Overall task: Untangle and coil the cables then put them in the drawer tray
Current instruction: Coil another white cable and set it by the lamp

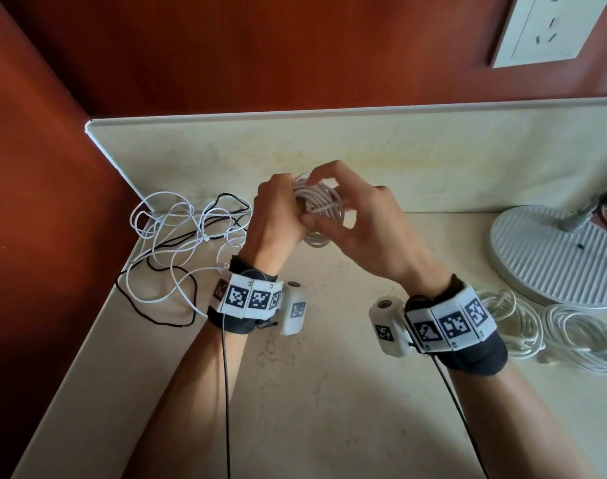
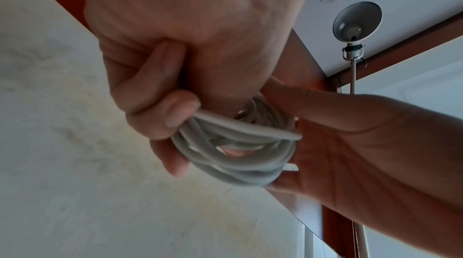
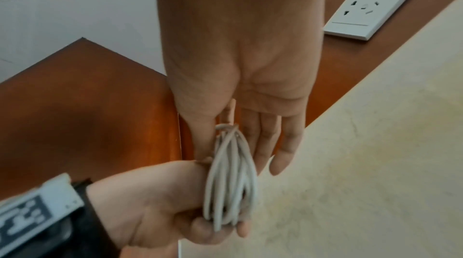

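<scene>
A coil of white cable (image 1: 317,238) is held above the counter (image 1: 329,392) between both hands. My left hand (image 1: 278,209) grips one side of the coil (image 2: 238,155) with its fingers curled round the loops. My right hand (image 1: 311,198) pinches the coil's top between thumb and index finger, and its other fingers lie straight beside the coil (image 3: 230,183). At the counter's left corner lies a loose tangle of thin white and black cables (image 1: 184,243). No drawer tray is in view.
Two coiled white cables (image 1: 512,323) (image 1: 582,337) lie at the right, by my right wrist. Behind them stands a round white lamp base (image 1: 554,254). A wall socket (image 1: 554,29) sits on the red-brown wall, and a low backsplash (image 1: 329,146) edges the counter.
</scene>
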A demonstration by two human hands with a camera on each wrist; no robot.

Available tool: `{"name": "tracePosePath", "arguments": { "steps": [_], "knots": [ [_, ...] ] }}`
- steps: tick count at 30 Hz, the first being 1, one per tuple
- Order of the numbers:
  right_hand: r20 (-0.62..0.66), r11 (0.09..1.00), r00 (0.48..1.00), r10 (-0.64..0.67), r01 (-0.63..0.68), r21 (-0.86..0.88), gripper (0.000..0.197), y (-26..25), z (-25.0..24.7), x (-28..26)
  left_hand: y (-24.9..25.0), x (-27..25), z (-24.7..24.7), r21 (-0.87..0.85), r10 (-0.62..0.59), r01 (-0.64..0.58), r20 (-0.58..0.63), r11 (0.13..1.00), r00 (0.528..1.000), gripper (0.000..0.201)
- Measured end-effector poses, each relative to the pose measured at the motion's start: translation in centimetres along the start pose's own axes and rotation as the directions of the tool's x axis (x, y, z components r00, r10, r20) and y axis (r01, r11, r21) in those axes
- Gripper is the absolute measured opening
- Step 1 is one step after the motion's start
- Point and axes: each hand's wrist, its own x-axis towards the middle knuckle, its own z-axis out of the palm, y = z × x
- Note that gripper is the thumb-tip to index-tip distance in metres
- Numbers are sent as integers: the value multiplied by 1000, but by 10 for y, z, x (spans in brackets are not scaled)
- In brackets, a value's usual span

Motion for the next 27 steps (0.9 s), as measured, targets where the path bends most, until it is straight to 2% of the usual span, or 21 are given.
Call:
{"name": "tracePosePath", "arguments": {
  "steps": [3, 6, 9, 14, 19, 21, 24, 27],
  "knots": [
    [9, 999, 1000, 3, -4, 53, 39, 1, 2, 1, 3, -1, -7, -48, -14, 15, 15, 999, 1000, 23],
    [-75, 994, 996, 44, -36, 100, 26, 3, 8, 2, 6, -3, -7, -29, -27, 28, 37, 999, 999, 15],
    [-108, 983, 988, 115, -97, 158, 25, 9, 9, 4, 10, -1, -4, -31, -47, 48, 33, 998, 998, 14],
    [-25, 906, 979, 204, -179, 383, 23, 15, -4, 5, 18, 0, -8, -64, -12, 16, 61, 998, 998, 23],
    [22, 844, 986, 167, -155, 513, 28, 13, -9, 4, 17, 1, -5, -158, 4, 6, 61, 987, 998, 21],
    [9, 836, 983, 184, -161, 525, 27, 13, -7, 4, 18, 1, -5, -146, 11, -4, 50, 989, 999, 22],
    [-8, 880, 981, 192, -168, 445, 28, 17, -3, 6, 17, 1, -7, -136, 20, -16, 30, 991, 999, 8],
    [-43, 903, 974, 223, -190, 386, 29, 23, -2, 8, 18, -3, -8, -158, 53, -42, 65, 987, 997, 21]
  ]
}}
